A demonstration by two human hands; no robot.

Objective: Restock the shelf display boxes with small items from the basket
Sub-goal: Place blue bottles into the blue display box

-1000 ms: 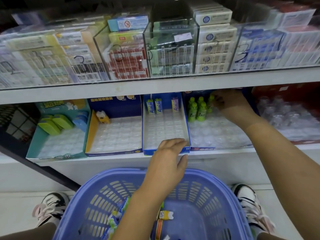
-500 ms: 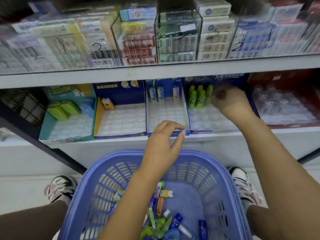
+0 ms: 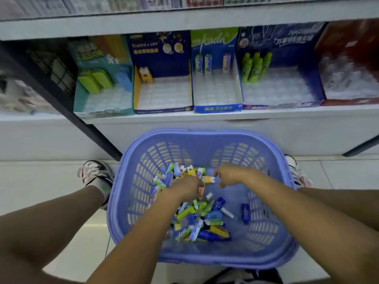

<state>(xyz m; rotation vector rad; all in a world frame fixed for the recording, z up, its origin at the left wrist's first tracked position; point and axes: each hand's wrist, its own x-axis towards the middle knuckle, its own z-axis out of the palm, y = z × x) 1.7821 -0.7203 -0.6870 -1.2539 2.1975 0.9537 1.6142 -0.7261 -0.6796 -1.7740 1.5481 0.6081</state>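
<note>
The only lettering I can read is "kada" on the green-and-blue box at upper centre and "Gaspard et Lisa" on the navy box to its left; the other print is too blurred. Five boxes stand side by side on the white shelf. A teal box holds two green pieces and one blue piece. The navy box holds one yellow piece, and kada holds three tubes. A dark blue box has three green bottles, and a red box stands at right.

Lower centre, on pale floor tiles, the lilac basket stands between two shoes and holds a heap of items. My left hand is in the heap with its fingers hidden, so I cannot tell its grip. My right hand is curled just beside a yellow-and-white item; I cannot tell whether they touch.
</note>
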